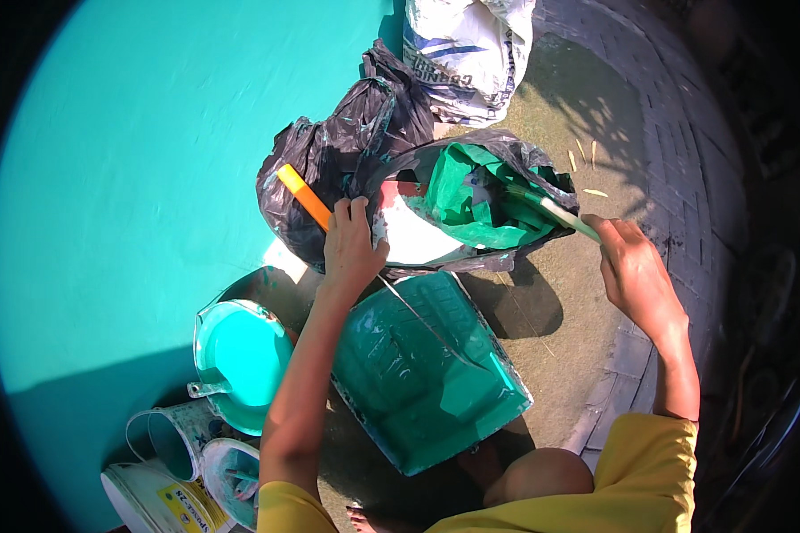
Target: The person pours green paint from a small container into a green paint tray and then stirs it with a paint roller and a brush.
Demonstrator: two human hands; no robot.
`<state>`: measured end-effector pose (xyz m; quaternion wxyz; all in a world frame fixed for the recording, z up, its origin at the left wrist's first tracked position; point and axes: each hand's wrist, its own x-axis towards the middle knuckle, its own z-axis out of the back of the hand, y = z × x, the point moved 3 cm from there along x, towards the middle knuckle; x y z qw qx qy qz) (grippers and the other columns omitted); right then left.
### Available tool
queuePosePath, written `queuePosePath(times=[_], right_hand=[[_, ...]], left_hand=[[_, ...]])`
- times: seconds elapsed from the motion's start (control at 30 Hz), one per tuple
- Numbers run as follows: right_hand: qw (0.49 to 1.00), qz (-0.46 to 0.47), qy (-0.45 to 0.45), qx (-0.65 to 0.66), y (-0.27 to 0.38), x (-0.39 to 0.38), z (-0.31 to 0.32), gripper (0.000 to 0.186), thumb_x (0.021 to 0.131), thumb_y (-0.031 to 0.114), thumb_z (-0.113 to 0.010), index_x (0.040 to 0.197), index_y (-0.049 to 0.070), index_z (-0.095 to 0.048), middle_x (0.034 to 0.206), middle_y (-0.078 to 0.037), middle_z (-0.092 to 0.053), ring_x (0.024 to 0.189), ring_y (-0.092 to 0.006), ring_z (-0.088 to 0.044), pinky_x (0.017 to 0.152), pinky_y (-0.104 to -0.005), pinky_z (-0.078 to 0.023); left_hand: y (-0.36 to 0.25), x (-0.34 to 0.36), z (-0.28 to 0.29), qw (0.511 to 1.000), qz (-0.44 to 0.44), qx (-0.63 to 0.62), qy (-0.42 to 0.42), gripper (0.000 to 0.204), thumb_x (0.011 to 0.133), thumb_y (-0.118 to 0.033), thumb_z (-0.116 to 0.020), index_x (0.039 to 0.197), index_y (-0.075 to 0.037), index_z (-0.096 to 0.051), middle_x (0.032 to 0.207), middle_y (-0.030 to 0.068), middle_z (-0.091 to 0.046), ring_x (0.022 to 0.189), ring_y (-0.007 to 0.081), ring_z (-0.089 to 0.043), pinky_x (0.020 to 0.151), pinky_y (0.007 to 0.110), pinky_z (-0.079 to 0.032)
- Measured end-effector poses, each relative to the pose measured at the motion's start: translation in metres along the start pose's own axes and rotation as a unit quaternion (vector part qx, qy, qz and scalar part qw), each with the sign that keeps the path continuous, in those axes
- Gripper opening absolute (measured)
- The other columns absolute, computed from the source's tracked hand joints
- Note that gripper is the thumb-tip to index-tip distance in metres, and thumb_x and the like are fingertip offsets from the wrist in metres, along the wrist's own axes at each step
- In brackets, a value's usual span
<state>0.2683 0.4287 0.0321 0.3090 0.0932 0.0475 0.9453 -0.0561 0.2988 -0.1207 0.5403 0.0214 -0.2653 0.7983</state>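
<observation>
Two hands worked at a black bag (471, 191) holding a paint-smeared bucket, just beyond the green paint tray (427, 369). Wet paint was the likely trouble: the orange-handled tool (304, 195) or the pale-handled brush (556, 211) could slip or drip onto the ground, and the thin plastic might tear. The left hand (351, 249) reached far, fingers curled around the orange handle. The right hand (636, 266), wrist bent leftward, pinched the brush's handle end.
</observation>
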Motion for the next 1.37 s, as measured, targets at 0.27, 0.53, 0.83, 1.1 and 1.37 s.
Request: queuePosePath(times=[0.27,0.53,0.83,1.1,1.37], right_hand=[[0.916,-0.183,0.01,0.356,-0.046,-0.044,-0.017,0.035,0.088,-0.004,-0.055,0.121,-0.002,-0.065,0.097,-0.009,-0.069,0.081,-0.0131,-0.059,0.074,-0.0293,-0.049],[0.767,-0.228,-0.013,0.599,-0.069,-0.076,-0.059,0.037,0.088,0.009,-0.063,0.124,-0.004,-0.063,0.107,-0.007,-0.068,0.092,-0.0134,-0.059,0.081,-0.029,-0.048],[0.635,-0.187,-0.067,0.746,-0.056,-0.057,-0.084,0.058,0.082,0.013,-0.062,0.136,0.0,-0.046,0.104,-0.004,-0.056,0.086,-0.0146,-0.055,0.082,-0.0315,-0.046],[0.884,-0.187,-0.153,0.399,-0.036,0.03,-0.094,0.062,0.071,0.037,-0.09,0.108,0.001,-0.056,0.092,-0.005,-0.057,0.082,-0.0185,-0.058,0.073,-0.034,-0.047],[0.888,-0.079,-0.061,0.449,0.034,0.04,-0.159,0.076,0.069,0.031,-0.092,0.132,0.01,-0.056,0.104,-0.004,-0.065,0.093,-0.0118,-0.055,0.086,-0.0284,-0.046]], left_hand=[[0.001,0.016,-0.043,0.965,0.048,0.217,0.141,0.071,0.078,-0.021,-0.071,0.137,-0.005,-0.036,0.105,0.0236,-0.062,0.093,0.0418,-0.065,0.083,0.053,-0.051],[0.0,0.024,-0.048,0.988,0.101,-0.115,0.001,0.042,0.082,-0.001,-0.062,0.119,-0.004,-0.04,0.107,0.027,-0.06,0.095,0.0506,-0.06,0.079,0.053,-0.049],[-0.031,0.049,-0.001,0.974,0.048,-0.216,0.048,0.042,0.078,0.006,-0.059,0.117,-0.004,-0.05,0.106,0.0204,-0.063,0.095,0.0354,-0.066,0.082,0.042,-0.049],[0.005,0.035,-0.025,0.97,-0.004,-0.233,0.069,0.067,0.07,0.013,-0.051,0.134,-0.005,-0.04,0.127,0.0215,-0.053,0.118,0.0423,-0.055,0.096,0.045,-0.045],[0.01,0.022,-0.005,0.895,0.231,-0.339,0.174,0.076,0.076,0.007,-0.061,0.144,-0.014,-0.033,0.143,0.0172,-0.041,0.121,0.0348,-0.057,0.089,0.045,-0.05]])
